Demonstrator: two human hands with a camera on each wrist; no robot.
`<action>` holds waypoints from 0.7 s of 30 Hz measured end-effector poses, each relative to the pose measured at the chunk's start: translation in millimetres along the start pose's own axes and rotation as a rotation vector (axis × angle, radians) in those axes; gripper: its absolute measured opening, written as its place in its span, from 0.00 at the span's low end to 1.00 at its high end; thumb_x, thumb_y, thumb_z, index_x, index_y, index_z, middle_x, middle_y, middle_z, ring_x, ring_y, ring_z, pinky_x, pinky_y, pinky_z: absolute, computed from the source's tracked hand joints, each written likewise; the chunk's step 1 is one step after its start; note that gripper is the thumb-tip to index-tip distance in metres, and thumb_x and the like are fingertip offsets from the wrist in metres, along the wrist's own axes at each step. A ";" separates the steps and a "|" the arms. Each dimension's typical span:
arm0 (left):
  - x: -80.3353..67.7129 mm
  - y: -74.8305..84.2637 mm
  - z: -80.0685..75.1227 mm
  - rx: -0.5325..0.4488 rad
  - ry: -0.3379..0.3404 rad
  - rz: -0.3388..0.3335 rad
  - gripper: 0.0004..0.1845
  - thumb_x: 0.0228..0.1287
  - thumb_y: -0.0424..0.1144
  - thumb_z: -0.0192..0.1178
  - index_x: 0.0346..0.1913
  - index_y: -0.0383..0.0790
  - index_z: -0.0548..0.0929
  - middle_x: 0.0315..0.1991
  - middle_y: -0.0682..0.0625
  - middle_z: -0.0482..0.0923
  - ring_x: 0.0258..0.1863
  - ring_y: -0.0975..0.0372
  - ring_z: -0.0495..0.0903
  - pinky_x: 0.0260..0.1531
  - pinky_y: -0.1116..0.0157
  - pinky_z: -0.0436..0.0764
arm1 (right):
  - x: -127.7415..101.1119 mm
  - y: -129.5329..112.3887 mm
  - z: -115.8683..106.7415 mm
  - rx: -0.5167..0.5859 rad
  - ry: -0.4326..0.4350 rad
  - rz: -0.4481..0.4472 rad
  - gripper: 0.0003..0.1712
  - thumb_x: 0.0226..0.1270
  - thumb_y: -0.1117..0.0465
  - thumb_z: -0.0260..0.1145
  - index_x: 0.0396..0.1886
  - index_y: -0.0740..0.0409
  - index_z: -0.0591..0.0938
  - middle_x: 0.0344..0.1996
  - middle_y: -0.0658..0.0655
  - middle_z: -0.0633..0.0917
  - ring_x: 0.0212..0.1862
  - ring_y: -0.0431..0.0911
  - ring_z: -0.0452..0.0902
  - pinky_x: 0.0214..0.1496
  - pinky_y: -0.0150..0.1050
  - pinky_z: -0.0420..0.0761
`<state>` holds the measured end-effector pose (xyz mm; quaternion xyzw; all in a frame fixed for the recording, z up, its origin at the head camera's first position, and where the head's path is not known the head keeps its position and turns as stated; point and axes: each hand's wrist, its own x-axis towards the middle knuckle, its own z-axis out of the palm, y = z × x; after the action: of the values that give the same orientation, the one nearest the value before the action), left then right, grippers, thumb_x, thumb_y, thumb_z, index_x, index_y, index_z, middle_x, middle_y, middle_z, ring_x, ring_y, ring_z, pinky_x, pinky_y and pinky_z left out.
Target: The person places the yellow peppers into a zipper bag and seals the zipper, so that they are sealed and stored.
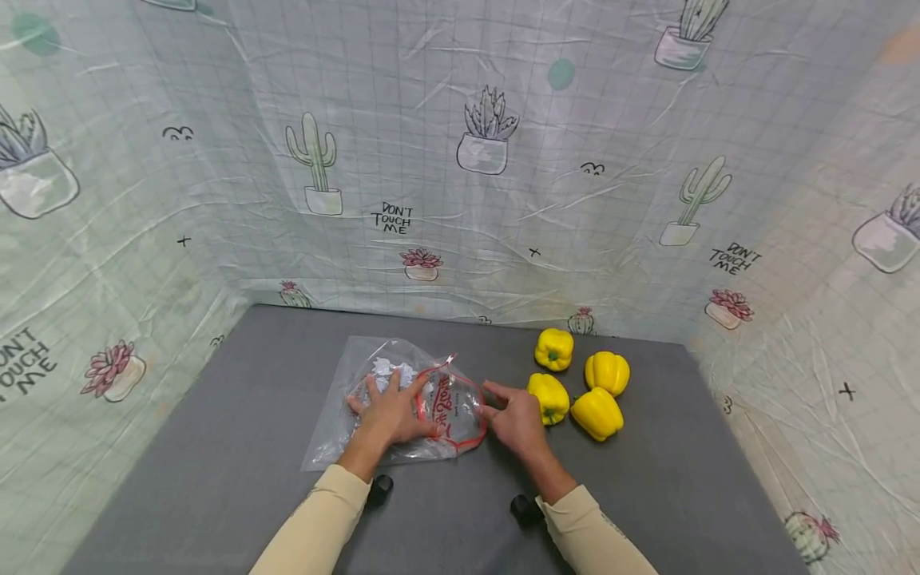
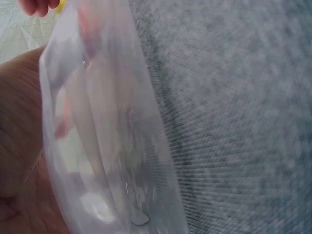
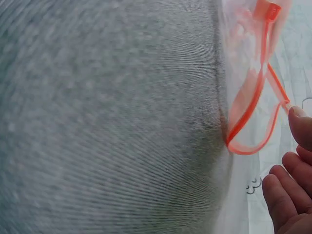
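Note:
A clear plastic zip bag [image 1: 327, 431] with a red zip strip, red lettering and white patches lies on the grey table. My left hand [image 1: 391, 417] rests on it with fingers spread. In the left wrist view, the palm [image 2: 19, 131] shows behind bulging clear film [image 2: 112, 146]. At the bag's right end is my right hand [image 1: 521, 422], its thumb and index finger apart. The right wrist view shows the red strip [image 3: 253, 105] bowed into a gaping mouth, the thumb [image 3: 301, 127] at its edge. The other fingers are loosely bent beside it, holding nothing.
Several yellow bell peppers [image 1: 598, 414] stand close together, right of the right hand. One pepper [image 1: 549, 398] is right beside that hand. A curtain [image 1: 489, 239] printed with potted cacti encloses the grey table [image 1: 237, 431] at the back and sides.

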<state>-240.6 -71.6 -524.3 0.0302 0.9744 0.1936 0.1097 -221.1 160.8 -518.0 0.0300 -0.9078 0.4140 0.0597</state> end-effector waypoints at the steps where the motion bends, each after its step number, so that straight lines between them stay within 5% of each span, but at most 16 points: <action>1: -0.1 0.0 -0.1 0.000 -0.001 0.000 0.55 0.49 0.70 0.74 0.81 0.69 0.61 0.84 0.36 0.51 0.79 0.22 0.39 0.60 0.12 0.41 | 0.1 -0.3 -0.8 0.004 0.003 -0.003 0.26 0.61 0.61 0.79 0.60 0.58 0.87 0.57 0.61 0.89 0.58 0.57 0.88 0.59 0.55 0.86; 21: 0.9 0.5 -0.3 -0.002 -0.021 -0.008 0.56 0.49 0.71 0.74 0.82 0.69 0.59 0.85 0.36 0.48 0.80 0.22 0.36 0.62 0.13 0.39 | 1.5 -6.1 -24.4 0.054 0.081 -0.004 0.26 0.60 0.61 0.79 0.60 0.56 0.88 0.58 0.59 0.89 0.59 0.57 0.87 0.58 0.53 0.86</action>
<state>-241.6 -71.2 -524.1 0.0280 0.9731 0.1940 0.1206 -219.9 175.2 -497.5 0.0167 -0.8930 0.4393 0.0962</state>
